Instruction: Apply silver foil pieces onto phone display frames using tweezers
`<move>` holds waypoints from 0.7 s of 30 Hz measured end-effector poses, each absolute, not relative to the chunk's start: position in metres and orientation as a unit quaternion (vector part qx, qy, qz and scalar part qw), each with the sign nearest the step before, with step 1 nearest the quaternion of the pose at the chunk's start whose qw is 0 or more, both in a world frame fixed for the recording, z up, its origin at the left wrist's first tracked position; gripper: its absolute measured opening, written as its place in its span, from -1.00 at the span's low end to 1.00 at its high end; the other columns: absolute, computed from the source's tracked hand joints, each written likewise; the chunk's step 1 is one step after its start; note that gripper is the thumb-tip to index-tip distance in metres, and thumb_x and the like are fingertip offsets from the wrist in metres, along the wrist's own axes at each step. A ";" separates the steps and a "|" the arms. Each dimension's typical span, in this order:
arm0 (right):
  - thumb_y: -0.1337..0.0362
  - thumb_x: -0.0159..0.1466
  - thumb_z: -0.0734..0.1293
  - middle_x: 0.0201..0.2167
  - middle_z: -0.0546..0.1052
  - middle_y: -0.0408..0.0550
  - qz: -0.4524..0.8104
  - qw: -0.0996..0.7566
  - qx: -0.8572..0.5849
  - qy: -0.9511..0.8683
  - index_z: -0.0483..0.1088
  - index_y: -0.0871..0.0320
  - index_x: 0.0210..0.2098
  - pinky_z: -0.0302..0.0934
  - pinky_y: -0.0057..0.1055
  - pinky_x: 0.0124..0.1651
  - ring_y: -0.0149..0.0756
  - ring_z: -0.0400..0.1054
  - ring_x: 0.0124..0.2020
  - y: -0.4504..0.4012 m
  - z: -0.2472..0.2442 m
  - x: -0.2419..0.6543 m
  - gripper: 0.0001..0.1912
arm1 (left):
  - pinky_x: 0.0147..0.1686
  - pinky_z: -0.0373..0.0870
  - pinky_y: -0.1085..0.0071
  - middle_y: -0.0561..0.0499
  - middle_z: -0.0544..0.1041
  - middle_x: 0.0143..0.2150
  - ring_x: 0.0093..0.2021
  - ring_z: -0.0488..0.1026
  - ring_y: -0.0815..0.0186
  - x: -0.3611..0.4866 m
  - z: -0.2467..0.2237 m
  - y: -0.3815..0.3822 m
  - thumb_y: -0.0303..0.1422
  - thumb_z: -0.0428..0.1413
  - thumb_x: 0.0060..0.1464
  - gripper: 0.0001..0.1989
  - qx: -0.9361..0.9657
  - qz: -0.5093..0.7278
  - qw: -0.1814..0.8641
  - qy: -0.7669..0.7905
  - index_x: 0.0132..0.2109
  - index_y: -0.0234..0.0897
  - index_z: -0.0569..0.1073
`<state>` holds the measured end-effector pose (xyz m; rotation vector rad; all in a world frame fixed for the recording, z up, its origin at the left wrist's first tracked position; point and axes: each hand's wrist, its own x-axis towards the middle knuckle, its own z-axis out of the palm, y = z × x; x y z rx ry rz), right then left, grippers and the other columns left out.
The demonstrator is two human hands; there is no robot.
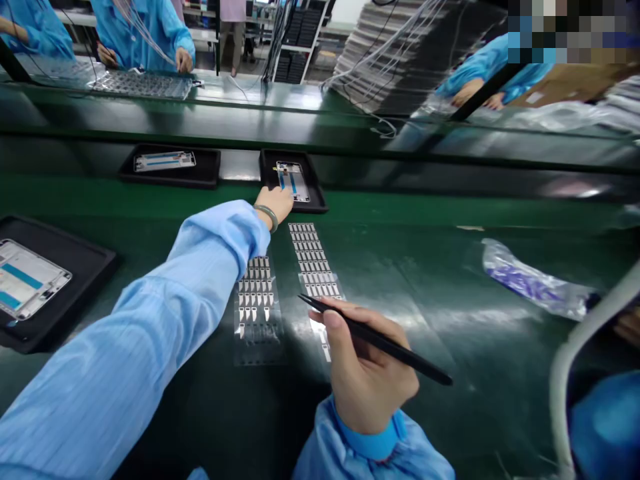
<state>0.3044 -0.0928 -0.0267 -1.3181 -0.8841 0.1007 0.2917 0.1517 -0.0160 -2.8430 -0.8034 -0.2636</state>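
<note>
My left hand (276, 203) reaches far forward to the near left edge of a black tray (319, 198), fingers bent over the rim; the fingertips are partly hidden. In that tray lies a silver phone frame (299, 181) with blue strips, close to my fingers. Black tweezers (385, 343) are held in my right hand (370, 367), with their tips pointing left above a sheet of small metallic stickers (313, 250). Left of it, partly under my left sleeve, lies a second sticker sheet (255, 293) with some places bare near its lower end.
Another black tray (205, 175) with a phone frame (165, 161) stands at the back left. A larger-looking tray (95, 257) with a frame (35, 277) is at the left edge. On the right lie a plastic-wrapped packet (537, 280) and a curved pale tube (567, 367). Co-workers in blue sit across.
</note>
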 end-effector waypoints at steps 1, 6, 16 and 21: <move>0.43 0.11 0.41 -0.31 0.56 -0.11 0.042 0.703 -0.589 -0.395 0.40 0.11 -0.26 0.51 -0.23 -0.26 -0.27 0.53 -0.36 -0.093 -0.026 0.304 -0.79 | -0.07 0.41 0.16 -0.09 0.40 0.03 -0.03 0.41 0.20 0.285 -0.015 0.156 -0.26 0.04 0.24 -0.69 -0.955 -0.087 0.092 -0.270 0.05 -0.34 0.35; 0.43 0.11 0.41 -0.31 0.55 -0.13 0.056 0.695 -0.585 -0.415 0.39 0.10 -0.27 0.50 -0.22 -0.23 -0.26 0.52 -0.32 -0.093 -0.025 0.298 -0.79 | -0.02 0.32 0.09 -0.17 0.43 -0.03 0.00 0.37 0.13 0.229 -0.004 0.161 -0.42 -0.02 0.24 -0.81 -0.955 -0.076 0.098 -0.270 -0.06 -0.37 0.42; 0.29 0.12 0.43 -0.35 0.56 -0.10 0.017 0.700 -0.626 -0.342 0.42 0.15 -0.30 0.45 -0.30 -0.24 -0.29 0.52 -0.33 -0.085 -0.027 0.298 -0.84 | 0.18 0.11 -0.03 -0.07 0.52 -0.23 -0.22 0.44 0.23 0.040 0.007 0.036 -0.46 -0.03 0.22 -0.82 -0.959 -0.154 0.133 -0.199 -0.13 -0.33 0.46; 0.21 0.09 0.45 -0.43 0.54 -0.14 0.064 0.700 -0.643 -0.305 0.40 0.16 -0.32 0.44 -0.32 -0.30 -0.31 0.51 -0.42 -0.079 -0.032 0.304 -0.77 | 0.22 0.00 -0.14 0.02 0.53 -0.27 -0.26 0.45 0.28 -0.015 -0.005 -0.036 -0.54 -0.04 0.21 -0.76 -0.960 -0.153 0.032 -0.231 -0.06 -0.29 0.45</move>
